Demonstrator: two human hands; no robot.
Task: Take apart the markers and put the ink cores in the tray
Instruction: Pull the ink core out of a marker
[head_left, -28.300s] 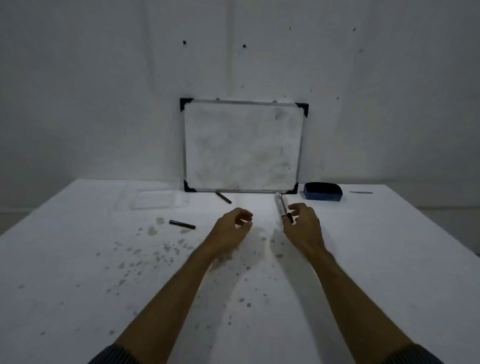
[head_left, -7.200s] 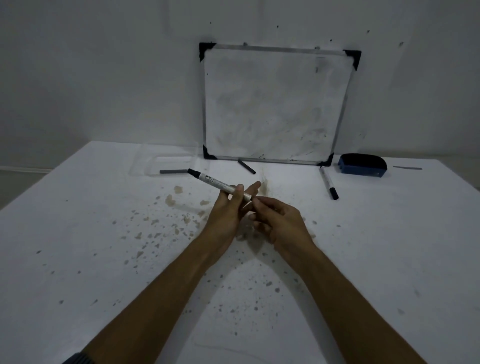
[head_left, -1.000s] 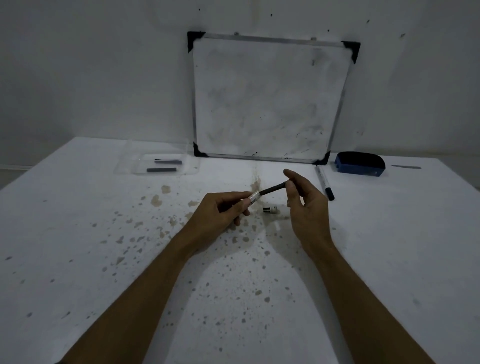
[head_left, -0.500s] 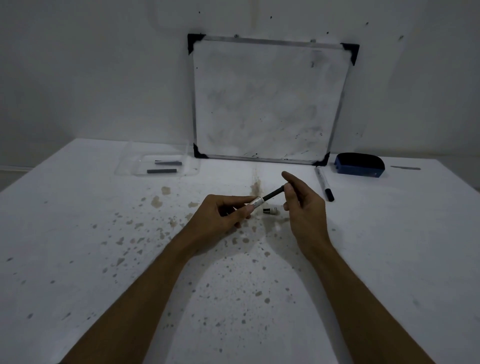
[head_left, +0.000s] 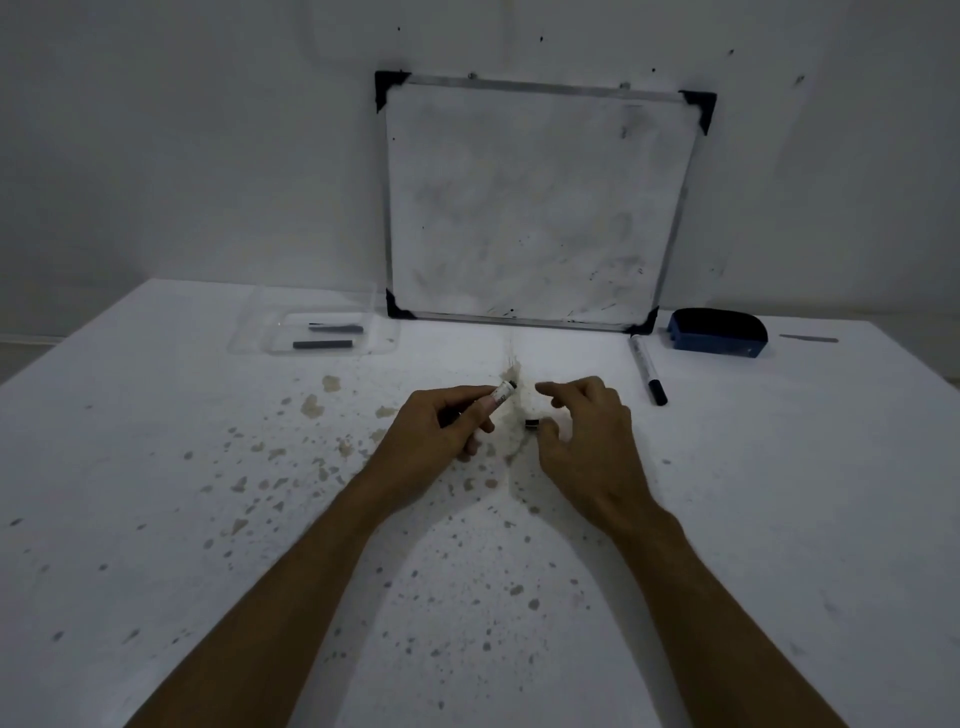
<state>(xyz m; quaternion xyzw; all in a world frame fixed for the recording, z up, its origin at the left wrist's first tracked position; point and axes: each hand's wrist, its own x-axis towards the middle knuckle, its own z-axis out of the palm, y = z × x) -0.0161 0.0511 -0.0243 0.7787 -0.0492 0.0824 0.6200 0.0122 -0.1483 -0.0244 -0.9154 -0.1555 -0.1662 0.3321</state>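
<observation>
My left hand (head_left: 441, 431) is closed around a white marker barrel (head_left: 500, 394); only the barrel's end pokes out past the fingers, dark at its mouth. No ink core sticks out of it. Just to its right my right hand (head_left: 587, 436) hovers with finger and thumb apart and nothing seen in it. A small dark end plug (head_left: 531, 424) lies on the table by that thumb. The clear tray (head_left: 249, 338) at the back left holds two dark ink cores (head_left: 322, 344). A whole capped marker (head_left: 647, 371) lies at the right.
A whiteboard (head_left: 535, 208) leans on the wall at the back. A blue eraser (head_left: 717, 332) and a thin grey strip (head_left: 808, 339) lie at the back right. The white table (head_left: 156, 519) is spotted with stains.
The dark core that stuck out of the barrel and was pinched by my right hand no longer shows. My right hand has let go and dropped toward the end plug.
</observation>
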